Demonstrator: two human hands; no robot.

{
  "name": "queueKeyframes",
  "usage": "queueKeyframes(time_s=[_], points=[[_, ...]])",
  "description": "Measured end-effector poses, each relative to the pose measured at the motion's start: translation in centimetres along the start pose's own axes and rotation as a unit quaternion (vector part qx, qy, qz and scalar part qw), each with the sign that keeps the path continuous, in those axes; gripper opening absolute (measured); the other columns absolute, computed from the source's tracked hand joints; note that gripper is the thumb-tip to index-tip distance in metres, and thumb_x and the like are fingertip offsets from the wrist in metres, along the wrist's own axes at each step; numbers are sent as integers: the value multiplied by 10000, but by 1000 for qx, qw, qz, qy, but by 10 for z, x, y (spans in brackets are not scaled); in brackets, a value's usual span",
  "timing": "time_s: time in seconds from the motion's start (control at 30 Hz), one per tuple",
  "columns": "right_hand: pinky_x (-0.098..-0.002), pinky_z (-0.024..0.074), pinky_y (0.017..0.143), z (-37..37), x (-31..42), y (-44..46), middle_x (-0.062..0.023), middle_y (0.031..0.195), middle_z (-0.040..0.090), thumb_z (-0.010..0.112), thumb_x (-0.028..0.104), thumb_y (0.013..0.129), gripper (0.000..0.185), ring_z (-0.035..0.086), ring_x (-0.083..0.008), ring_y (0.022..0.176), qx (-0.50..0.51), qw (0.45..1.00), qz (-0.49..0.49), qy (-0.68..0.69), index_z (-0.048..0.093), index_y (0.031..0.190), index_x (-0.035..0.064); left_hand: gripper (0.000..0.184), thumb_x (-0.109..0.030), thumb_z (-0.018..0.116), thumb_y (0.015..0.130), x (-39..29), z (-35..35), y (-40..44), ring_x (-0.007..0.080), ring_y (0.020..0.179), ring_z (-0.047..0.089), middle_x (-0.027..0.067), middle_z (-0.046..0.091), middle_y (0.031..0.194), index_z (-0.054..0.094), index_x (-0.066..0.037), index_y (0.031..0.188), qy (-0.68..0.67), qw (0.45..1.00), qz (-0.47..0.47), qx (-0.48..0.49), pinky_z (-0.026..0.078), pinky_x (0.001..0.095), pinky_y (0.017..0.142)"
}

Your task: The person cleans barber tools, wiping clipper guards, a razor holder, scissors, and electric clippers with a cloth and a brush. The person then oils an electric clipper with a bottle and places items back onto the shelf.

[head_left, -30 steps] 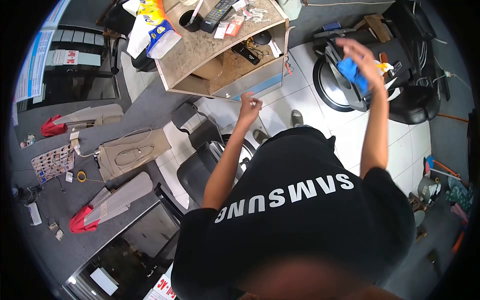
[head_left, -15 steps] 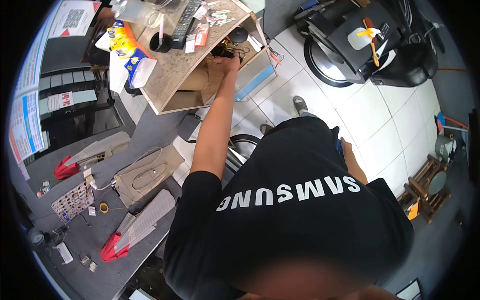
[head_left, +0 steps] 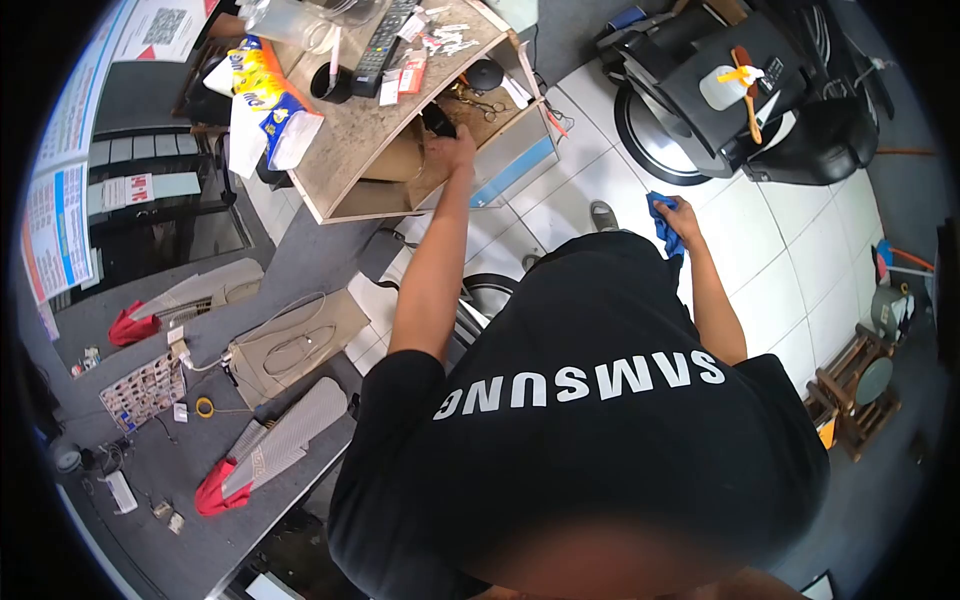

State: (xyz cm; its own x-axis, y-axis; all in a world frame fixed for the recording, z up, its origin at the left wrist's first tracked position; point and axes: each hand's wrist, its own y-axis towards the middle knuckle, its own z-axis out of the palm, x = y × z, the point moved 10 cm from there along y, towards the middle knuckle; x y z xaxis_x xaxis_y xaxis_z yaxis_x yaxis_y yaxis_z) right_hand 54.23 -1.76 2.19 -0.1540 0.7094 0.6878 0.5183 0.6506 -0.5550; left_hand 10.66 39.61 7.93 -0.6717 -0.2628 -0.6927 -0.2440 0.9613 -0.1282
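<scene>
My left hand (head_left: 452, 150) reaches into the open drawer (head_left: 520, 125) of the wooden cabinet, its fingers closed on a black oblong object (head_left: 437, 120) that looks like a hair clipper. Part of that object is hidden by the hand and the drawer. Just beyond it lie scissors (head_left: 490, 108) with gold-coloured parts and a round black item (head_left: 484, 74). Out to the right of my body, above the tiled floor, my right hand (head_left: 681, 222) grips a crumpled blue cloth (head_left: 662, 212).
On the cabinet top (head_left: 345, 150) are a remote control (head_left: 385, 48), a black cup (head_left: 330, 84) and a yellow-blue packet (head_left: 262, 95). A black chair (head_left: 820, 140) stands at upper right, near a white bottle (head_left: 722, 88). Wooden stools (head_left: 858, 385) are at far right.
My right hand has swung outward from beside my body, bringing the blue cloth into full view. My left hand has shifted slightly down and left in the drawer, and the black object shows more.
</scene>
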Motion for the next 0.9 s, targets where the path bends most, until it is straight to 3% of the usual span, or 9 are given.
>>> queueKeyframes(time_s=[0.1, 0.17, 0.27, 0.33, 0.43, 0.53, 0.67, 0.83, 0.9], points=[[-353, 545, 889, 12, 51, 11, -224, 1085, 736, 741, 363, 893, 656, 716, -263, 986, 19, 997, -61, -42, 600, 1315, -119, 674, -151, 656, 868, -4, -24, -71, 318, 965, 657, 278, 583, 1217, 242, 67, 1352, -324, 942, -7, 92, 560, 424, 801], [-417, 537, 911, 24, 94, 5, -257, 1077, 734, 732, 302, 853, 541, 729, -346, 995, 36, 993, -94, -62, 648, 1239, -67, 638, -17, 627, 882, -16, -49, -123, 253, 796, 704, 230, 613, 1162, 228, 3, 1379, -382, 916, -12, 120, 599, 385, 640], [-419, 536, 893, 52, 164, -11, -234, 1037, 730, 704, 286, 862, 451, 715, -372, 972, 60, 979, -176, -84, 679, 1227, 22, 514, -30, 650, 927, -31, -81, -180, 167, 632, 644, 103, 648, 940, 284, -53, 1287, -395, 910, -3, 126, 529, 297, 539], [-409, 529, 906, 70, 226, -39, -212, 1082, 708, 690, 279, 866, 417, 695, -361, 1013, 84, 958, -267, -64, 688, 1209, 43, 583, -50, 675, 921, -27, -89, -200, 155, 617, 632, 102, 654, 937, 264, -42, 1334, -351, 927, 15, 134, 517, 289, 528], [-363, 519, 956, 85, 321, -106, -163, 1161, 688, 690, 104, 868, 409, 680, -296, 1092, 97, 922, -369, 61, 645, 1270, 41, 664, -73, 698, 898, -19, -95, -225, 158, 627, 627, 112, 660, 938, 296, -32, 1425, -264, 954, 18, 140, 510, 308, 548], [-377, 538, 911, 107, 377, -164, -137, 1136, 656, 706, 91, 875, 378, 690, -301, 1028, 85, 856, -509, 39, 653, 1249, 78, 675, -91, 704, 857, -15, -96, -238, 258, 788, 664, 160, 675, 983, 395, -26, 1454, -215, 966, 59, 129, 529, 384, 717], [-421, 563, 842, 139, 375, -181, -140, 1113, 641, 709, 93, 872, 336, 699, -327, 946, 94, 801, -587, -80, 691, 1208, 97, 705, -81, 666, 834, -50, -119, -257, 284, 820, 647, 177, 653, 969, 378, -33, 1475, -178, 971, 132, 90, 526, 407, 767], [-466, 576, 829, 137, 275, -71, -168, 1095, 667, 694, 125, 843, 307, 705, -376, 921, 91, 921, -313, -212, 738, 1146, 136, 731, -95, 669, 838, -23, -129, -259, 315, 821, 679, 198, 673, 956, 361, -43, 1498, -173, 979, 73, 84, 527, 423, 758], [-466, 565, 837, 126, 285, -86, -169, 1059, 665, 671, 145, 857, 319, 698, -372, 933, 71, 922, -348, -152, 733, 1170, 132, 730, -95, 670, 839, -26, -135, -260, 319, 808, 675, 198, 672, 948, 361, -44, 1499, -168, 980, 67, 78, 527, 426, 758]])
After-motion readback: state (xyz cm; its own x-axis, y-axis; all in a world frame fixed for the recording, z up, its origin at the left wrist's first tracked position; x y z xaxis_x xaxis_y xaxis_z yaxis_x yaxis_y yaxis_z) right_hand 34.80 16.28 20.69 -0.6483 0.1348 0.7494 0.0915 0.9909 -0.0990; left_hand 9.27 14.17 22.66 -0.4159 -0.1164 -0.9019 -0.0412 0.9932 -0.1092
